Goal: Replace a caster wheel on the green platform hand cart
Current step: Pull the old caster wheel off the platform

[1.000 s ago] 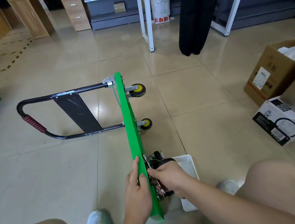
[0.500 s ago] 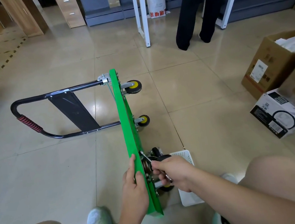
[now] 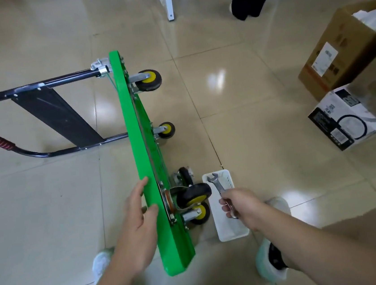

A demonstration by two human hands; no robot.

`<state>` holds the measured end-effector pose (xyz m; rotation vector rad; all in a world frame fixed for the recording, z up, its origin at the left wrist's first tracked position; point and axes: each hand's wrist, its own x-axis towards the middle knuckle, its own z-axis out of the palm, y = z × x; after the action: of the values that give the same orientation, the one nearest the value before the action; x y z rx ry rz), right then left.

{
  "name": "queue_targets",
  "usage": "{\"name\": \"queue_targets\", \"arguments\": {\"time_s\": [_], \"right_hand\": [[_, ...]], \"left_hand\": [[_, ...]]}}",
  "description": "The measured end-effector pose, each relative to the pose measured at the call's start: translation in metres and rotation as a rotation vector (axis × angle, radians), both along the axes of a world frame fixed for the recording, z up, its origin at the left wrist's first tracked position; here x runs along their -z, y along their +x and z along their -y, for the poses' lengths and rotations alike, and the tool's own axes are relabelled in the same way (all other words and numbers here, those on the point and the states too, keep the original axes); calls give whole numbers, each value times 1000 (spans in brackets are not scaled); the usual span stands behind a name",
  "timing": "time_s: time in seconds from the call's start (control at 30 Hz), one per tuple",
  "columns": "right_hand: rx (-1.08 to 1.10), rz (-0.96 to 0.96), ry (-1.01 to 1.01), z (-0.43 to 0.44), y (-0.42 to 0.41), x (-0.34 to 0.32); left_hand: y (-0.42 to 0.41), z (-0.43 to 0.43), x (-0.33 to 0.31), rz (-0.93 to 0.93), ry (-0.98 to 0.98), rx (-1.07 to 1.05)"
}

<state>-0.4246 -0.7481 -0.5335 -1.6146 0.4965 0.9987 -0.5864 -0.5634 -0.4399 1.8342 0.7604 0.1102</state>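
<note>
Cart (image 3: 133, 125) tipped on edge so caster (image 3: 194, 196) faces R hand (image 3: 239, 204), clamped on wrench (image 3: 219, 185) above tray (image 3: 231, 233); L hand (image 3: 137, 220), fingers straight, props it upright.

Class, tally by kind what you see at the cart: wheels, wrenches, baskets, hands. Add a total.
Wheels: 5
Wrench: 1
Basket: 1
Hands: 2
Total: 9
</note>
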Motion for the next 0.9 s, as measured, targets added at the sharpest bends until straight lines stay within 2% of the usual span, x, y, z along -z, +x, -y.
{"name": "queue_targets", "arguments": {"time_s": [0.13,0.27,0.37,0.47,0.67,0.9], "right_hand": [[66,-120,-118,-6,11,68],[64,-159,-203,-23,35,119],[210,-176,-241,-30,54,145],[288,-91,-209,-37,67,167],[267,106,-237,-39,76,204],[142,85,-347,-36,79,235]], "left_hand": [[29,-37,-8,32,34,-2],[51,-46,6,38,-3,22],[52,-36,20,54,51,20],[50,-34,29,73,65,22],[49,-37,37,122,15,15],[49,-40,41,144,-36,8]]}}
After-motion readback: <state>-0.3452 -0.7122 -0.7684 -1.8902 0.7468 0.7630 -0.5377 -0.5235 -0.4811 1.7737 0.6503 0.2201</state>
